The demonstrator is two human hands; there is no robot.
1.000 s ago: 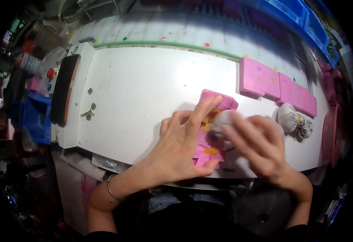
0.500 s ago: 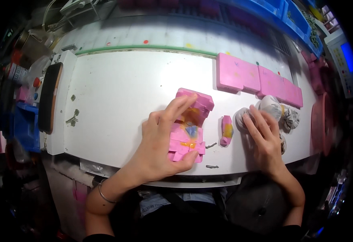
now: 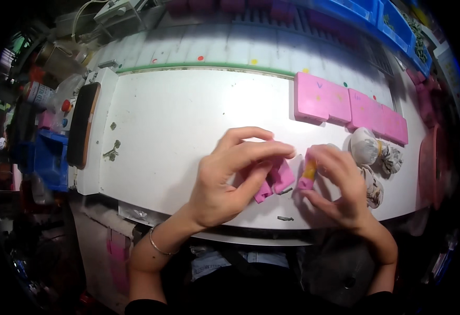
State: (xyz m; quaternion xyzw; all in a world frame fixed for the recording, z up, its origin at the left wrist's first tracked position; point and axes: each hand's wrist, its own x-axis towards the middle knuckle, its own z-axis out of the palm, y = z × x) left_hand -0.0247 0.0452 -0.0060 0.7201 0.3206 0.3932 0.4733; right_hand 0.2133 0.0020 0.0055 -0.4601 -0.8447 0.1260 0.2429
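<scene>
My left hand [image 3: 225, 181] is closed around a pink rubbery mould block [image 3: 281, 176], which is tilted up off the table; the fingers and palm hide most of it. To its right, a small pink piece with a yellow patch [image 3: 307, 173] stands on the white table. My right hand [image 3: 340, 181] curves around this piece, thumb and fingers apart and partly blurred. Whether the fingertips touch it, I cannot make out. Two small dark grey-green slivers, one of them the front sliver [image 3: 285, 218], lie near the mould.
White tied cloth pouches [image 3: 364, 147] sit right of my right hand. Pink blocks [image 3: 322, 97] line the back right. A dark phone [image 3: 84, 126] lies at the left edge, near greenish scraps [image 3: 112, 150]. Blue bins [image 3: 398, 31] stand at the far right.
The mould, lying open under my left hand before, is now gripped and tipped up. My right hand has left the cloth pouch and come left to the small pink piece.
</scene>
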